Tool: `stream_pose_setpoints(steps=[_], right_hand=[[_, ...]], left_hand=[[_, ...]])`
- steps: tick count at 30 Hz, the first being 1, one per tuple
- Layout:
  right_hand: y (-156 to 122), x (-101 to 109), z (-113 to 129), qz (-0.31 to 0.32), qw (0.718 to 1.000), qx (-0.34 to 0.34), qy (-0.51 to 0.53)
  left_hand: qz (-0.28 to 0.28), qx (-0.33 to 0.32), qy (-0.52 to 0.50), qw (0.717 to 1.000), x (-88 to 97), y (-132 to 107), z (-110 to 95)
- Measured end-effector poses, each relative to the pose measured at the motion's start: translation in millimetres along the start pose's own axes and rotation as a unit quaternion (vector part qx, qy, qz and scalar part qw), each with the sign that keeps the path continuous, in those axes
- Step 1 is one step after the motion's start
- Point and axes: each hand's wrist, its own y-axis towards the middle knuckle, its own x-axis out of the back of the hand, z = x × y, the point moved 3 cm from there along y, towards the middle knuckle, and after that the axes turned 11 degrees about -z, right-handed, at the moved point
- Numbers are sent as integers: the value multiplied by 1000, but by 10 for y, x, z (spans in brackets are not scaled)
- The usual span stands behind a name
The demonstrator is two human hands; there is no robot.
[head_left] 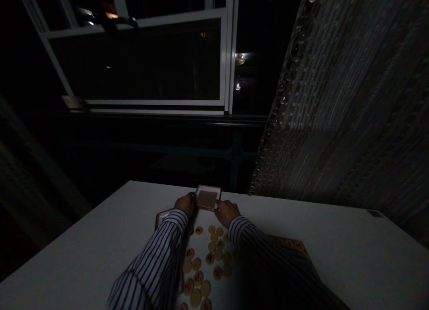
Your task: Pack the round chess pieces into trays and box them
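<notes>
- One shallow box (207,208), open at the top, is held by two hands near the far edge of one white table (110,238); whether it is rested on the tabletop or lifted cannot be told.
- Its left side is gripped by the left hand (185,204); its right near corner is grasped by the right hand (227,213); both wrists are covered by striped sleeves (147,267).
- About twenty round pieces (205,288) are scattered between the forearms; at least four are marked in red, at least four in black; an exact count is prevented by shadow.
- One second box (161,217) is partly hidden by the left sleeve; one printed item (291,244) is partly covered by the right.
- One beaded curtain (335,99) is hung at the right; one window frame (225,64) is seen beyond.
</notes>
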Motion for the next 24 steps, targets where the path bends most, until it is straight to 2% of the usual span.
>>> stream_pose_setpoints(steps=[10,16,19,24], right_hand=[[-80,300,-8,-43,999,12,0],[-192,540,9,-75,997,30,14],[-252,665,10,-111,991,46,53],[-365,861,-13,-146,972,55,173]], left_hand=[[-65,-4,-86,994,160,-47,-138],[-97,24,-152,983,302,-122,-220],[-109,34,-194,974,356,-157,-251],[-118,47,-273,954,384,-219,-294]])
